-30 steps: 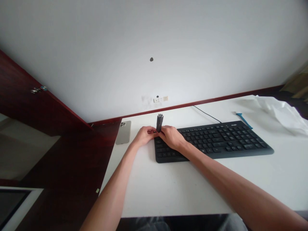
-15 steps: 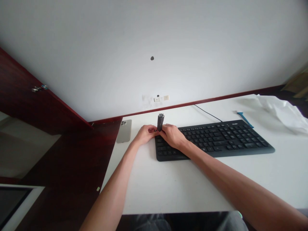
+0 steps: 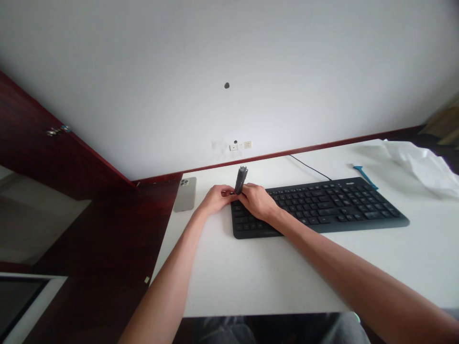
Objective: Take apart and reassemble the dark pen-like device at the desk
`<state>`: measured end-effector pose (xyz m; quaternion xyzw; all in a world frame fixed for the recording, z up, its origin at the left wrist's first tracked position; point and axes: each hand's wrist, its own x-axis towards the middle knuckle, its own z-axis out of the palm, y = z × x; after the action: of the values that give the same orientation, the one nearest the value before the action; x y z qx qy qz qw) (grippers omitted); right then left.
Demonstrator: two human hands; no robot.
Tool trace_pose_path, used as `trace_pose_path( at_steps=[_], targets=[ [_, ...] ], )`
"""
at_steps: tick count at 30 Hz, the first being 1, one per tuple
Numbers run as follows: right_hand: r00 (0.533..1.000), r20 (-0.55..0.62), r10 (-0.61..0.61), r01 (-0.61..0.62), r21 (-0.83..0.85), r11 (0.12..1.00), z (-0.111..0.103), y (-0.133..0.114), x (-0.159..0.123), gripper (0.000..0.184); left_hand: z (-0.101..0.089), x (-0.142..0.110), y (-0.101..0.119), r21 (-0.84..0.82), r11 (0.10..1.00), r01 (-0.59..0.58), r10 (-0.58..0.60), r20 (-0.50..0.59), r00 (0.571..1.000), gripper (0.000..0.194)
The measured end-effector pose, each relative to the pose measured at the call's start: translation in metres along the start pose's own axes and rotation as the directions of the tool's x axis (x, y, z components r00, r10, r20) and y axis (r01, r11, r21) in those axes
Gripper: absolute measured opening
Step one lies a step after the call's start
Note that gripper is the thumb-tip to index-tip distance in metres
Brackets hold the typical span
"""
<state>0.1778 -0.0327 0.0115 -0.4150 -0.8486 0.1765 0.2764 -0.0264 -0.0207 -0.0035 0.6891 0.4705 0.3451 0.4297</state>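
A black keyboard [image 3: 324,203] lies on the white table. Over its far left corner stands a dark grey cylindrical tool [image 3: 241,179], its notched top end tilted a little to the right. My right hand [image 3: 258,200] rests on the keyboard's left part, with thumb and fingers closed around the tool's lower part. At the same corner is my left hand [image 3: 216,198], its thumb and finger pinched near the tool's foot. What those left fingertips hold, if anything, is hidden. The tool's lower end cannot be seen between the hands.
A grey phone [image 3: 185,194] lies face down at the table's left edge. Behind the keyboard's right end is a blue-handled tool [image 3: 366,177]. White plastic sheeting [image 3: 418,165] is at the far right. The keyboard's cable [image 3: 311,167] runs towards the wall.
The top of the grey tool has leaned slightly to the right. Both hands have stayed in nearly the same place at the keyboard's corner.
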Motion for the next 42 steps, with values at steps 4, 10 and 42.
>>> trace_pose_path(
  at_steps=[4,10,42],
  targets=[
    [0.998,-0.059,-0.008,0.01,0.038,0.999,0.0,0.0,0.0,0.019,0.0,-0.001,0.0,-0.001,1.0,0.019,-0.019,0.011,1.0,0.031],
    [0.954,-0.241,0.176,-0.142,0.152,0.978,-0.001,0.0,0.003,0.032,0.0,-0.002,0.001,-0.027,0.999,0.027,-0.027,0.007,1.0,0.027],
    [0.956,-0.235,0.178,-0.114,0.262,0.958,-0.004,-0.001,0.001,0.044,-0.01,0.0,-0.014,0.51,0.86,0.028,0.158,-0.318,0.935,0.027]
  ],
)
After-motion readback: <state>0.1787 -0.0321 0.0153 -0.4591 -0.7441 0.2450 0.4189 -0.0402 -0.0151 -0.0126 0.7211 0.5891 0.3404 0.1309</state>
